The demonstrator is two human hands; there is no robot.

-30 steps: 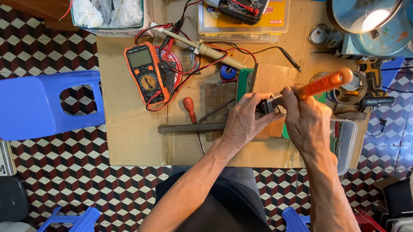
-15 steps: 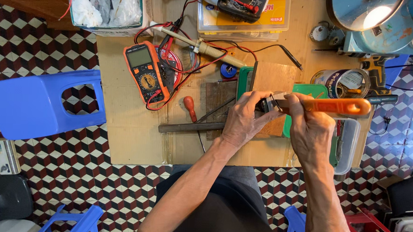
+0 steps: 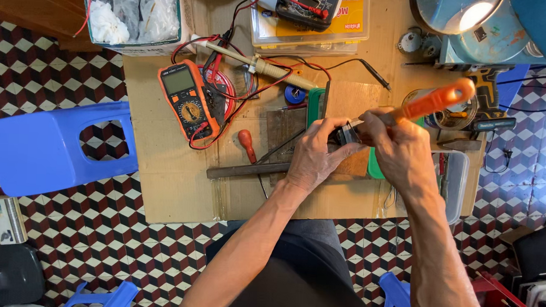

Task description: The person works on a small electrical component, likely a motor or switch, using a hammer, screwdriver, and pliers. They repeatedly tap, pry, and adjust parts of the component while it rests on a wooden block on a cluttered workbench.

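Note:
My left hand grips a small dark part over the middle of a cardboard-covered work surface. My right hand holds an orange-handled screwdriver, its handle tilted up to the right and its tip at the dark part. The part is mostly hidden by my fingers. Under my hands lie a wooden board and a green lid.
An orange multimeter with red and black leads lies at the left. A red-handled tool and a metal bar lie near my left wrist. A blue stool stands left, a clear tub right, a lamp behind.
The screwdriver handle swung from tilted up, to level, and back up to the right. My left hand kept its hold on the dark part.

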